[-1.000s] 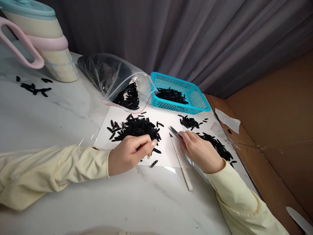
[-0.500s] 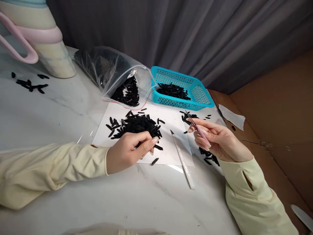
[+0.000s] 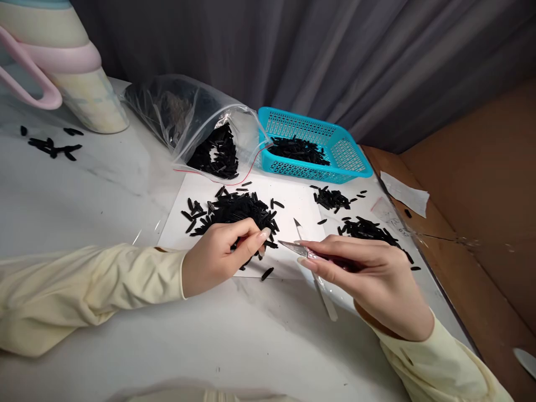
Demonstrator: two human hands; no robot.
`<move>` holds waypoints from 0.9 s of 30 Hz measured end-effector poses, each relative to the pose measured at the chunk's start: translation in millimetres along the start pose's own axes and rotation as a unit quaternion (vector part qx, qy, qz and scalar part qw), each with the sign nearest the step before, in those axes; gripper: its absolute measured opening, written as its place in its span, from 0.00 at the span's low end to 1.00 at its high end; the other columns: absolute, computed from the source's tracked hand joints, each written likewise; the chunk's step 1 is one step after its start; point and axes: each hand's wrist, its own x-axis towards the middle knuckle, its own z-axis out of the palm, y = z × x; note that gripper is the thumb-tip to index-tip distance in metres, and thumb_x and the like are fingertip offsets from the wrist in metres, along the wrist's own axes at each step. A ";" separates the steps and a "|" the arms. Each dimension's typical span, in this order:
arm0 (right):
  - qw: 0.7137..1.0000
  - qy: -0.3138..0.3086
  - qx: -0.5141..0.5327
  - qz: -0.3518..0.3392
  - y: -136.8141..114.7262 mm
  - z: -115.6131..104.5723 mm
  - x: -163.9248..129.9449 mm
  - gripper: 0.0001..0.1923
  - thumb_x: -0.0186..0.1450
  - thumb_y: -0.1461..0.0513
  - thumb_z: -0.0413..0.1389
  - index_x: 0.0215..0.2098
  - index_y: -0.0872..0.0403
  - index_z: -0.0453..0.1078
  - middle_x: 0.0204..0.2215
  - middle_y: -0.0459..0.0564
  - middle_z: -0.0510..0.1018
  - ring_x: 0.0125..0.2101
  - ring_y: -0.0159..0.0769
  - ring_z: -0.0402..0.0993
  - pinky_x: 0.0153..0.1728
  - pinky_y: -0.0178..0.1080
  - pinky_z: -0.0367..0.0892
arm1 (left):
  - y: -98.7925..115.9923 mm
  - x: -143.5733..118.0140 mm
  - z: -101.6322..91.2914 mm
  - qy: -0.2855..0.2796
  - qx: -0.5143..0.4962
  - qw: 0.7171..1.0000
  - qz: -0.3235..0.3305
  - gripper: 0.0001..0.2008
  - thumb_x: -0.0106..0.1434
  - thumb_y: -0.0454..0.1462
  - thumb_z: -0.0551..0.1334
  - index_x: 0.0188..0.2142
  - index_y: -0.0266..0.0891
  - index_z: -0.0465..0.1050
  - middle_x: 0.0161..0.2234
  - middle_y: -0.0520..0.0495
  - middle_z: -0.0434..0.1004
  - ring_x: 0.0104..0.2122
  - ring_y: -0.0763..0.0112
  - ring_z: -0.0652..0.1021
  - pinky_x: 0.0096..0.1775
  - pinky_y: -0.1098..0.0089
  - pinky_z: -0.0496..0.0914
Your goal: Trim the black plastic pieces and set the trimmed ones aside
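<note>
My left hand (image 3: 221, 254) rests on the white sheet (image 3: 293, 209), fingers pinched on a small black piece at the near edge of the main pile of black pieces (image 3: 234, 211). My right hand (image 3: 371, 276) holds a thin metal blade tool (image 3: 293, 248) whose tip points left toward my left fingertips. A long white strip (image 3: 324, 293) lies on the table under my right hand. One loose black piece (image 3: 267, 273) lies just below my left fingers.
A clear bag (image 3: 196, 131) of black pieces lies open behind the sheet. The turquoise basket (image 3: 349, 162) holds more. Two smaller piles (image 3: 368, 229) sit at the right. A pastel jug (image 3: 62, 67) stands far left; a cardboard wall (image 3: 481, 184) closes the right side.
My right hand has swung the blade tool down from near the basket to my left fingertips. My left hand has stayed put on the pile.
</note>
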 end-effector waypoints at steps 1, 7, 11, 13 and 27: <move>1.000 0.006 -0.016 -0.022 -0.6 2.4 -1.3 0.07 0.58 0.64 0.60 0.36 0.55 0.76 0.24 0.47 0.76 0.22 0.29 0.69 0.21 0.32 0.63 | 0.9 0.1 0.0 0.000 0.002 1.000 -0.002 0.15 0.65 0.40 0.51 0.22 0.39 0.59 0.19 0.56 0.62 0.20 0.79 0.64 0.25 0.76 0.60; 0.993 0.031 -0.061 -0.097 -2.1 11.6 -4.3 0.10 0.59 0.69 0.58 0.40 0.59 0.75 0.20 0.46 0.71 0.18 0.27 0.61 0.19 0.33 0.57 | 2.2 0.3 -0.4 -0.002 0.003 1.000 -0.002 0.15 0.65 0.40 0.51 0.23 0.39 0.60 0.19 0.58 0.60 0.19 0.80 0.61 0.23 0.75 0.57; 0.992 0.032 -0.066 -0.106 -2.2 13.3 -4.8 0.12 0.59 0.69 0.57 0.42 0.58 0.74 0.21 0.47 0.71 0.18 0.27 0.61 0.19 0.32 0.58 | 1.6 0.5 -0.6 -0.006 -0.001 1.000 -0.014 0.14 0.65 0.41 0.51 0.24 0.39 0.60 0.19 0.58 0.59 0.19 0.79 0.61 0.23 0.75 0.57; 0.991 0.036 -0.069 -0.109 -1.1 13.8 -5.8 0.12 0.59 0.69 0.57 0.42 0.58 0.74 0.21 0.47 0.72 0.19 0.27 0.62 0.19 0.32 0.58 | 1.7 0.4 -0.6 -0.009 -0.004 1.000 -0.020 0.14 0.65 0.41 0.50 0.24 0.39 0.60 0.18 0.57 0.58 0.20 0.79 0.61 0.23 0.75 0.58; 0.990 0.043 -0.065 -0.119 -1.8 16.7 -6.1 0.14 0.59 0.70 0.57 0.43 0.56 0.74 0.24 0.48 0.74 0.21 0.28 0.66 0.21 0.32 0.62 | 2.5 0.7 -0.8 -0.016 -0.009 0.999 -0.028 0.14 0.65 0.42 0.50 0.24 0.40 0.59 0.19 0.57 0.58 0.19 0.79 0.61 0.24 0.75 0.58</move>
